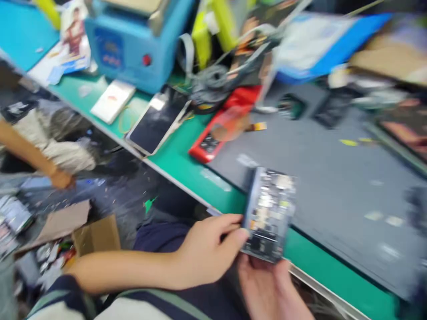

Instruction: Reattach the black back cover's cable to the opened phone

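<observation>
An opened phone [269, 212] with its circuit boards showing is held over the near edge of the bench. My left hand [204, 251] pinches its left side with thumb and fingers closed. My right hand [267, 284] cups it from below. The picture is smeared by motion.
A grey mat [333, 178] lies on the green bench [180, 155]. On the bench are a dark phone screen [155, 123], a red phone [216, 133], a white phone [112, 100], a blue machine [133, 40] and cables. Another person's arm [30, 153] reaches at the left, over floor with cardboard [96, 233].
</observation>
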Action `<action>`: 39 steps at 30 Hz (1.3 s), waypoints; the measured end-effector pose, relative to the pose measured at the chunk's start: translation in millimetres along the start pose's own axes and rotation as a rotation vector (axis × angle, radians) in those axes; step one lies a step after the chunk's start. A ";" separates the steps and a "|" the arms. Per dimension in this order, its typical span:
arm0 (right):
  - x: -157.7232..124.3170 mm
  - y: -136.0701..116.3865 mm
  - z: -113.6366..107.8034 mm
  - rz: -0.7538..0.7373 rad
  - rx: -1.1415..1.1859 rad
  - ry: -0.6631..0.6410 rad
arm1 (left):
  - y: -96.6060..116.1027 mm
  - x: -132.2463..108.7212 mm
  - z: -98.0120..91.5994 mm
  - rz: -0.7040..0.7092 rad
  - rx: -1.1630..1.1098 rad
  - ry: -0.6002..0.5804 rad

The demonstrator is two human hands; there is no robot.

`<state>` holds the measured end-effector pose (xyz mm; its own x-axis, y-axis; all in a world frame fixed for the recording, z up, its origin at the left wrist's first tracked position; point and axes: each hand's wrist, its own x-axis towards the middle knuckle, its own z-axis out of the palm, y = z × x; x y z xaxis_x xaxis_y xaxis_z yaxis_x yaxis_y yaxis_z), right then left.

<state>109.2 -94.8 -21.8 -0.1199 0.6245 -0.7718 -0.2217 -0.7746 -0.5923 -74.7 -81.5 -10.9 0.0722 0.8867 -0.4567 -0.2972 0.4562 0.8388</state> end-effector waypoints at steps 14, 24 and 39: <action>4.2 -12.1 25.8 -0.010 0.377 0.061 | 20.5 7.5 -8.2 -0.118 0.211 -0.114; 11.4 -28.7 28.7 -0.047 0.371 -0.025 | 35.2 26.3 7.0 -0.088 0.193 -0.062; 7.2 -89.5 -8.3 -0.331 -0.473 -0.118 | 39.0 39.9 37.2 -0.084 0.200 0.059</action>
<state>136.2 -21.8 23.8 -0.2303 0.8268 -0.5132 0.1869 -0.4800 -0.8571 -48.0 -25.6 14.6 0.0315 0.8416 -0.5392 -0.0977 0.5395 0.8363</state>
